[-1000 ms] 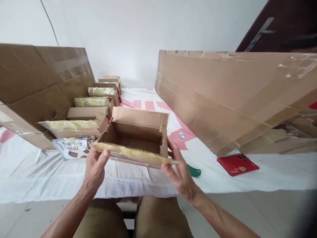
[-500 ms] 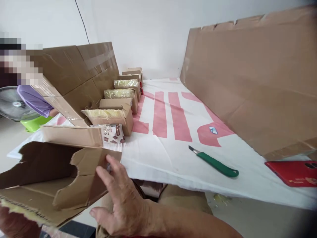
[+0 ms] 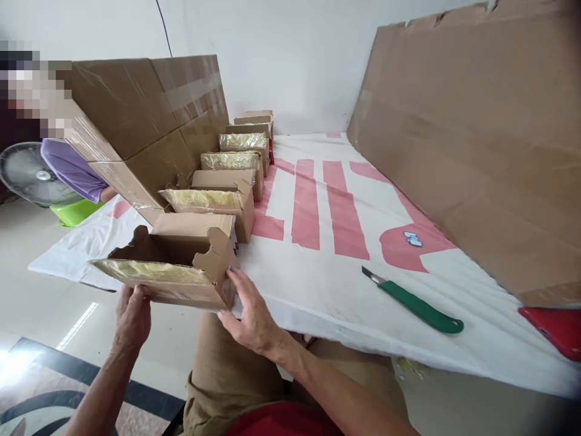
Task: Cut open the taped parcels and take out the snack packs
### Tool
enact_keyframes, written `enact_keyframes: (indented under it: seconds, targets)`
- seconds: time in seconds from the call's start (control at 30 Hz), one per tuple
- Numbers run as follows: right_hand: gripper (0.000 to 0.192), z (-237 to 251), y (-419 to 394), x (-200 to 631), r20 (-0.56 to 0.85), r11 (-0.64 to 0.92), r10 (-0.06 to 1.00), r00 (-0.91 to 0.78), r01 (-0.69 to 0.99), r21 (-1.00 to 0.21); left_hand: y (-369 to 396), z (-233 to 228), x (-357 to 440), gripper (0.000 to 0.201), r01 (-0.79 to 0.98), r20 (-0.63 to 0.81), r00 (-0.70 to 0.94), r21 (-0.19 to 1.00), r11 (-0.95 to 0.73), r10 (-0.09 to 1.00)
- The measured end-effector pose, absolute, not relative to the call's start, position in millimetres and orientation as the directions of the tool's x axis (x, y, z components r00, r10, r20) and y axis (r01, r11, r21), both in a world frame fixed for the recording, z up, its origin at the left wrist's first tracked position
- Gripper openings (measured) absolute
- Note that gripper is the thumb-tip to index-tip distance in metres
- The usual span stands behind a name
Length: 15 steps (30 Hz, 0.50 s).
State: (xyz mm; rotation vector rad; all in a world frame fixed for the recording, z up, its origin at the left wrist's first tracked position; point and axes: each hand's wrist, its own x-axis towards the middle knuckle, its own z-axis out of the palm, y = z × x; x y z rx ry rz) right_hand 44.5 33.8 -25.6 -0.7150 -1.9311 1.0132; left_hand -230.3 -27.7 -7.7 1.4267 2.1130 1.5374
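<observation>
Shifted left from the middle of the near edge a second ago, an open cardboard box (image 3: 186,295) is now at the table's near left, in front of a row of similar cartons (image 3: 247,218). The left hand (image 3: 134,315) grips its near lower edge; the right hand (image 3: 254,316) grasps the right side, fingers along the wall, thumb by the lower corner. Whether the cloth bears its full weight cannot be told. A green-handled knife (image 3: 422,309) lies to the right on the white cloth (image 3: 295,278), with a red phone (image 3: 556,330) farther right, beside a tall cardboard panel (image 3: 467,151).
</observation>
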Motion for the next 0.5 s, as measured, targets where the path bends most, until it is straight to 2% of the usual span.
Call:
enact_keyframes:
  seconds: [0.1, 0.2, 0.33, 0.43, 0.5]
  targets:
    - [0.08, -17, 50, 65, 0.356, 0.455, 0.789, -0.502, 0.086, -0.887, -16, -23, -230, 0.055, 0.345, 0.309, -0.65, 0.934, -0.093, 0.694]
    - [0.092, 6, 72, 71, 0.248, 0.281, 0.847, -0.47, 0.001, -0.96, -20, -26, -232, 0.056, 0.075, 0.167, -0.718, 0.984, -0.163, 0.675]
    - [0.101, 33, 114, 46, 0.087, 0.012, 0.875, -0.477, -0.157, -0.988, -27, -30, -236, 0.056, 0.054, 0.133, -0.724, 0.989, -0.137, 0.676]
    - [0.08, 50, 137, 19, 0.071, -0.046, 0.905, -0.419, -0.264, -0.963, -30, -40, -241, 0.054, 0.084, 0.13, -0.731, 0.991, -0.101, 0.67]
    - [0.056, 58, 140, 7, 0.161, 0.047, 0.903, -0.398, -0.281, -0.959, -32, -49, -246, 0.052, 0.112, 0.126, -0.734, 0.992, -0.064, 0.667]
